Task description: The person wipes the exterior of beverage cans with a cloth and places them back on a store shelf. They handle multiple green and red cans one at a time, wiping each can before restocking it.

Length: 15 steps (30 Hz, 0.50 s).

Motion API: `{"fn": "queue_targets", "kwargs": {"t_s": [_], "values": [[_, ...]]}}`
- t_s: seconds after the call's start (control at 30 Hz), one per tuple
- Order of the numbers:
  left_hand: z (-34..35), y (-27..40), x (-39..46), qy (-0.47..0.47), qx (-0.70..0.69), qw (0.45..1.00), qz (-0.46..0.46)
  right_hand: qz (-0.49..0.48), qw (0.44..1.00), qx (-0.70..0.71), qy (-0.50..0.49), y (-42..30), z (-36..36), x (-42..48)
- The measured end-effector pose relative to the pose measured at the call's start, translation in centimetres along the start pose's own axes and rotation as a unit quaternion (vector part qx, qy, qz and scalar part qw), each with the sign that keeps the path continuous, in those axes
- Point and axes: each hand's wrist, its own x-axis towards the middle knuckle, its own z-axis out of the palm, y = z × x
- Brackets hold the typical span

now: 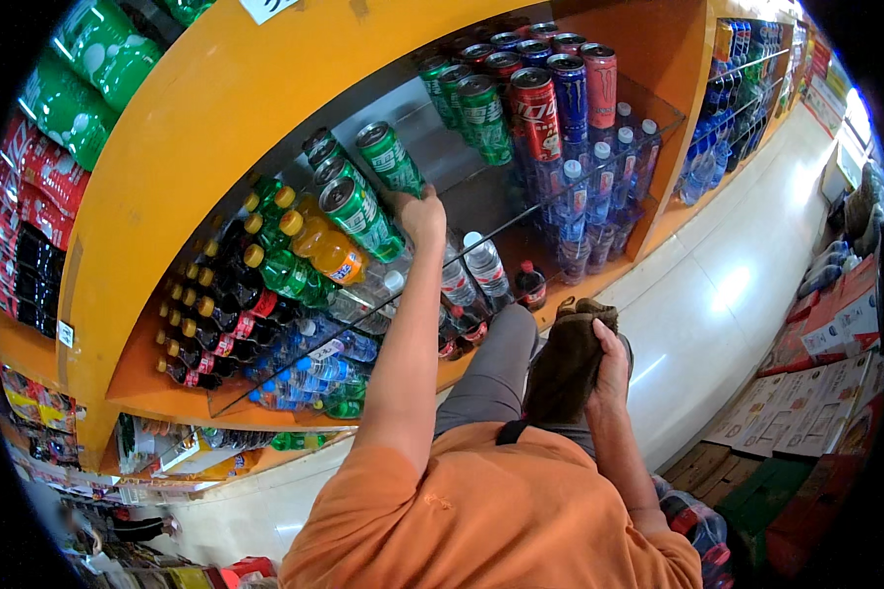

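My left hand [421, 217] is closed around the lower part of a tall green drink can [390, 160] on the glass shelf. Just left of it stands a row of similar green cans [362, 219]. Farther right on that shelf are more green cans [484, 118], a red can [535, 114], a blue can [569, 96] and a pink can [600, 85]. Low in front of my body, my right hand [610, 364] grips a folded dark brown cloth [566, 368], its fingers partly hidden behind it.
Orange soda bottles [328, 243] and cola bottles [214, 324] fill the shelf's left part. Clear bottles [488, 266] stand under the glass edge. The curved orange shelf frame [169, 110] arches over them. Stacked cartons [810, 405] line the aisle's far side. A person [144, 528] is at lower left.
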Motion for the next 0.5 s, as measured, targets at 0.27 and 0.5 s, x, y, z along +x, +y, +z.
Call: {"fn": "queue_targets", "kwargs": {"t_s": [0.27, 0.5], "values": [[0.7, 2.4, -6.0, -0.131, -0.111, 0.969, 0.180, 0.008, 0.999, 0.019, 0.041, -0.8, 1.0, 0.0], [7.9, 4.9, 0.1, -0.051, -0.097, 0.974, 0.199, -0.021, 0.999, 0.008, 0.044, -1.8, 2.0, -1.3]]}}
